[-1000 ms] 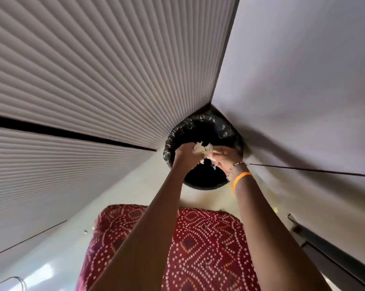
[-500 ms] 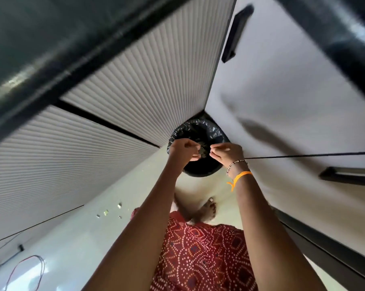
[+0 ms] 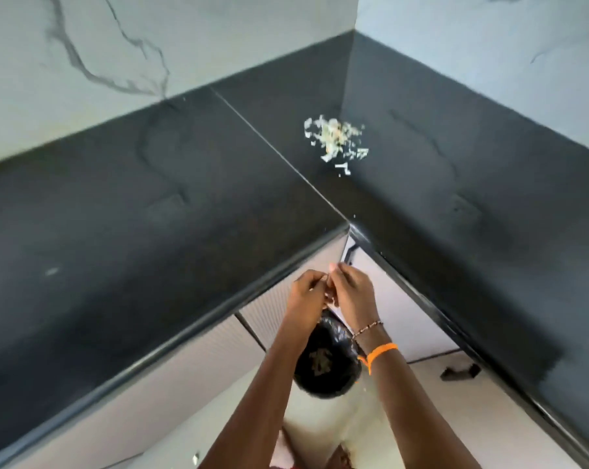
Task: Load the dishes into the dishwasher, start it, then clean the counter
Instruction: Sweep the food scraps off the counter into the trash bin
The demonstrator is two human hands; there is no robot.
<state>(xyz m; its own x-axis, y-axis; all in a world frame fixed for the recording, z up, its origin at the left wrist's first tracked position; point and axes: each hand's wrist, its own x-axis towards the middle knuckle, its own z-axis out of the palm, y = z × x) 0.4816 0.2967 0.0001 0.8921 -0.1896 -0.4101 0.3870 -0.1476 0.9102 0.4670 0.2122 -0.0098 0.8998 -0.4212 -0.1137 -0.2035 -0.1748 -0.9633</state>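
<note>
Black L-shaped counter (image 3: 157,211) fills most of the frame, with white marble-look walls (image 3: 93,45) at the top. A pile of pale food scraps (image 3: 335,138) sits on the counter at upper centre, near the inner corner, with a few small bits scattered just below it.

Both hands are at lower centre, held together just below the counter edge and above a bin lined with a black bag (image 3: 325,363). The left hand (image 3: 306,294) has its fingers curled inward, and the right hand (image 3: 352,292) has its fingers bent toward the left, fingertips of both meeting. Cannot tell whether anything is pinched between them, the contact spot is too small and blurred. The right wrist carries a bead bracelet (image 3: 367,330) and an orange band (image 3: 381,352).

Some debris lies inside the bin. Ribbed cabinet fronts (image 3: 198,360) are at lower left under the counter, a dark handle (image 3: 460,372) at lower right. Pale floor (image 3: 218,418) along the bottom.
</note>
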